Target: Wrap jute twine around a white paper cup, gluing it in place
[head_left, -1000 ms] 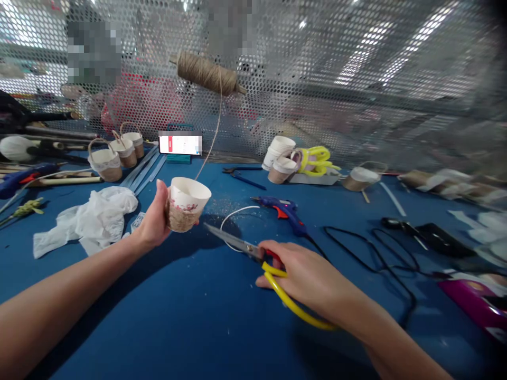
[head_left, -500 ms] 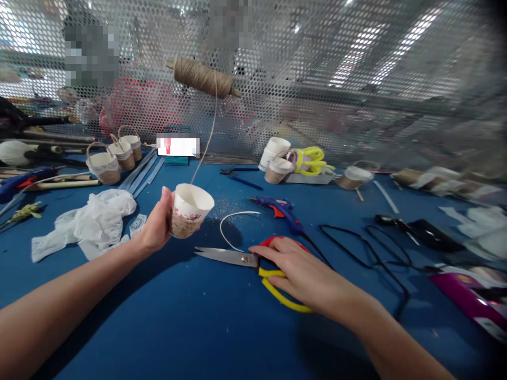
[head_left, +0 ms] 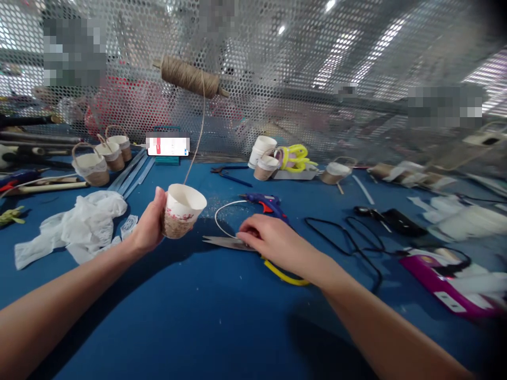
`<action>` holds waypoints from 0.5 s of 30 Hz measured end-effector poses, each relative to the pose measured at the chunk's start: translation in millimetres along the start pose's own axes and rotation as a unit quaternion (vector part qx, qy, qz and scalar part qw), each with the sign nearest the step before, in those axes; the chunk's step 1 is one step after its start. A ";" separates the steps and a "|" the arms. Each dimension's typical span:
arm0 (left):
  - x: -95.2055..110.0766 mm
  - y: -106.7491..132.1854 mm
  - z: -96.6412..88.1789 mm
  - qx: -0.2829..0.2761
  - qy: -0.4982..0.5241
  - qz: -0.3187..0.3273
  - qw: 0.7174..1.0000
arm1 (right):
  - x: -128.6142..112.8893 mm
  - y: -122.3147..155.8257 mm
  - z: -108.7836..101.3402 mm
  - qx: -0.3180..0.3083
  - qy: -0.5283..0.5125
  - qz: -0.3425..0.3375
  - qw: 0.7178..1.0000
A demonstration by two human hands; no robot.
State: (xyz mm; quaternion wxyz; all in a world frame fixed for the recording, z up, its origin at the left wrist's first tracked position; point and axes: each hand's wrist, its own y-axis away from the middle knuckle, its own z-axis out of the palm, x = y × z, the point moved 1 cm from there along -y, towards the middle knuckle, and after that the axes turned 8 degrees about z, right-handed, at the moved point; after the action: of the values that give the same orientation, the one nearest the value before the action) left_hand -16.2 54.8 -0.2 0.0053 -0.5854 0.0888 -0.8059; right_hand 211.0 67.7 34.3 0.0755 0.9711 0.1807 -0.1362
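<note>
My left hand (head_left: pixel 148 229) is closed round a white paper cup (head_left: pixel 182 208) whose lower part is wrapped in brown twine, and holds it above the blue table. A twine strand (head_left: pixel 198 142) runs from the cup up to a spool (head_left: pixel 189 77) on the mesh screen. My right hand (head_left: pixel 273 244) hovers palm down, fingers loosely apart, over scissors (head_left: pixel 222 242) lying flat on the table. Their yellow handle (head_left: pixel 283 275) shows behind my wrist. A blue glue gun (head_left: pixel 263 201) and a white wire loop (head_left: pixel 220 211) lie just beyond my fingertips.
Crumpled white material (head_left: pixel 79 224) lies left. Small twine-wrapped baskets (head_left: pixel 93 166) and a phone (head_left: pixel 168 146) stand at the back left, paper cups (head_left: pixel 262 150) at the back centre. A black cable (head_left: pixel 348 237) and a magenta object (head_left: pixel 439 279) lie right. People sit behind the mesh screen (head_left: pixel 317 79).
My right hand laid the scissors down on the table, let go of the handle and slid forward-left over them toward the glue gun. The cup stayed held.
</note>
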 end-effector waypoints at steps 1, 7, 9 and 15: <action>-0.7 0.0 -0.3 -0.003 0.003 -0.002 1.000 | -4.9 -7.6 5.0 -0.003 -0.004 0.003 1.000; -4.8 0.6 -0.5 0.001 0.021 -0.011 1.000 | -21.0 -41.9 33.8 -0.026 -0.011 0.017 0.999; -5.4 0.6 0.4 -0.004 0.023 -0.008 1.000 | -23.5 -46.8 33.2 -0.017 -0.024 0.014 0.999; -9.7 -0.2 0.3 -0.006 0.028 -0.010 1.000 | 0.4 -21.7 -15.5 0.103 -0.098 0.068 0.987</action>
State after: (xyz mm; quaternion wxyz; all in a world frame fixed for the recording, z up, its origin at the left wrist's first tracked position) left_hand -12.8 56.0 -9.1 -0.0083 -0.5634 0.0881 -0.8214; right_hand 207.0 90.9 46.9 0.0011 0.9657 0.0909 -0.2432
